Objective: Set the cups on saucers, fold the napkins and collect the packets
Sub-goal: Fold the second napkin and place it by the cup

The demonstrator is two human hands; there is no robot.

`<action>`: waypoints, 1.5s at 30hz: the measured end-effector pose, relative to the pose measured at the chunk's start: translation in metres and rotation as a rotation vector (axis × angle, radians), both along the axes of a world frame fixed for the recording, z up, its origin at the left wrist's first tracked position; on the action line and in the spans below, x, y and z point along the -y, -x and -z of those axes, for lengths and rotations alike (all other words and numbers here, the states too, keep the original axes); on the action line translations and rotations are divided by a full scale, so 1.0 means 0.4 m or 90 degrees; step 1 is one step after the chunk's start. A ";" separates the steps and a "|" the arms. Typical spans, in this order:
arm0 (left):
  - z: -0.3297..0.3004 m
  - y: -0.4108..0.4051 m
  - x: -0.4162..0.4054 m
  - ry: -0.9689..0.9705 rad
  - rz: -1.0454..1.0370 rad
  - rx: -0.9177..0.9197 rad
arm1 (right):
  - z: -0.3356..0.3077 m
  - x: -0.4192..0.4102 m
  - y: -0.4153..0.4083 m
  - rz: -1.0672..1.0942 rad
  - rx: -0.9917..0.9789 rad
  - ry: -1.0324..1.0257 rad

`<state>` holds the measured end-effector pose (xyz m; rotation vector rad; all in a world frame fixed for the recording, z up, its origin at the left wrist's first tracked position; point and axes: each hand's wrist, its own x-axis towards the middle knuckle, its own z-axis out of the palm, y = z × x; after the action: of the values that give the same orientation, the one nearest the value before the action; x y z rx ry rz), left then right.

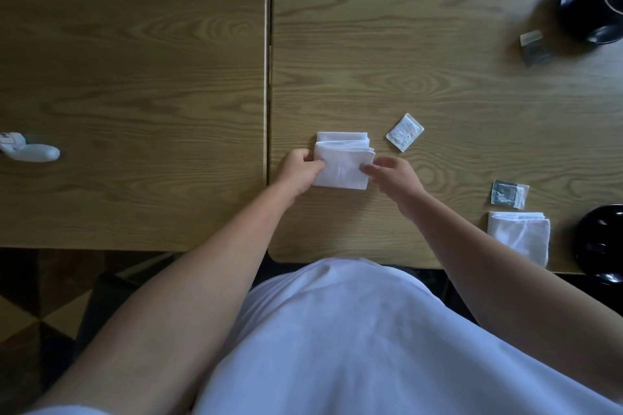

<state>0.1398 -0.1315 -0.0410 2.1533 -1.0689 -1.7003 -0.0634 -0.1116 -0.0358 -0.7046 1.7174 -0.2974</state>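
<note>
In the head view, two wooden tables are seen pushed together, the left table [135, 94] and the right table [438, 77] parted only by a thin seam. A folded white napkin [342, 165] is laid on the right table near that seam, and a second folded layer or napkin is seen just behind it, touching it; which of the two it is cannot be told. The napkin's left edge is pinched by the left hand [300, 170], whose fingers are curled onto the cloth. The right edge is touched by the fingertips of the right hand [391, 173], whose fingers are held fairly straight and relaxed rather than closed round the cloth. A white packet [404, 132] is laid tilted just beyond and to the right of the napkin, apart from it. A dark packet [509, 194] is placed further right, and just in front of it a second napkin [519, 237] is laid folded near the table's front edge. Beside that napkin, at the picture's right edge, a black saucer [603, 242] is partly seen. At the far right corner a black cup [593, 0] is set, with a third packet [536, 47] just beside it. On the left table a white object [28, 146] is seen at the left edge. A white shirt [337, 347] fills the foreground.
</note>
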 end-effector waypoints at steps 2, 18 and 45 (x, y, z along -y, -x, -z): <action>0.008 0.002 0.012 -0.001 0.005 -0.003 | 0.005 0.001 -0.004 -0.010 0.000 0.019; 0.004 0.063 0.084 -0.009 0.034 0.186 | 0.035 0.064 -0.051 -0.093 -0.179 0.080; 0.013 0.115 0.102 0.094 0.663 0.464 | 0.015 0.162 -0.090 -0.802 -0.377 0.232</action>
<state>0.0936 -0.1722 -0.0463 2.2920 -2.7505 -0.9082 -0.0276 -0.1766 -0.0416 -2.1228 1.4004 0.5487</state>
